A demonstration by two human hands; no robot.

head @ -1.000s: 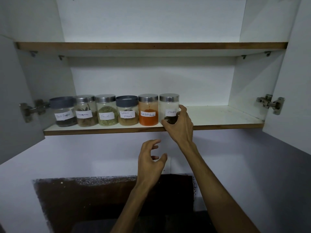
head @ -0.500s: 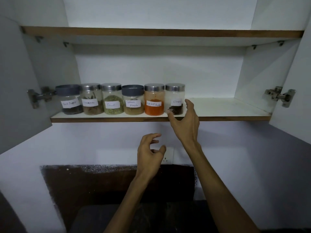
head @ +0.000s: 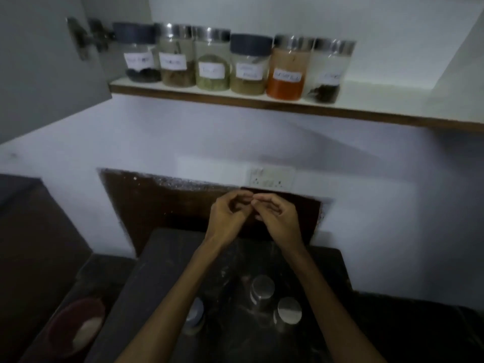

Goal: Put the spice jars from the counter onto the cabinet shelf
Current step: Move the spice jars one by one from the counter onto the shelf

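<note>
Six cylindrical clear spice jars stand in a touching row along the white cabinet shelf (head: 379, 99) with its brown wooden edge: the black-pepper jar (head: 138, 52) at far left, the orange-powder jar (head: 288, 68) and the cloves jar (head: 328, 72) at right, each with a white paper label. Three more jars with round metal lids (head: 262, 286) wait on the dark, speckled stone counter (head: 167, 258). Above it the left hand (head: 226, 218) and right hand (head: 277, 218) hang loosely curled, fingertips meeting, holding nothing.
</note>
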